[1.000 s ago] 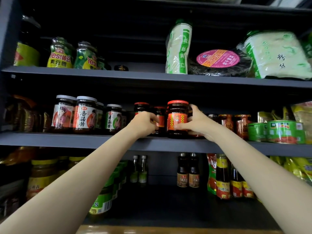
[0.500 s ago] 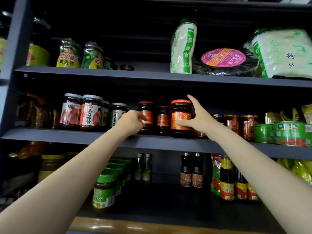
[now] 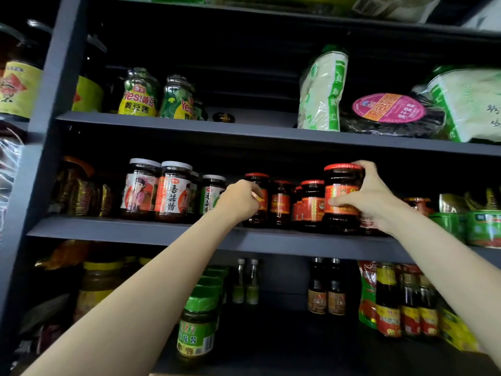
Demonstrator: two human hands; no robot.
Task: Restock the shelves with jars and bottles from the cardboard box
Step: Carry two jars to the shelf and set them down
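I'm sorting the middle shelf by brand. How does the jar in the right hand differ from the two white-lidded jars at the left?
The jar in the right hand has a red lid and a red-and-yellow label; the white-lidded jars have pale labels with a pictured figure. The right hand has a grip on the first; the others stand untouched. Both kinds are glass, with dark contents.

My left hand (image 3: 240, 200) covers the red-lidded jar's (image 3: 257, 202) label; far-left bottle (image 3: 16, 85) is cropped, labels blurred.
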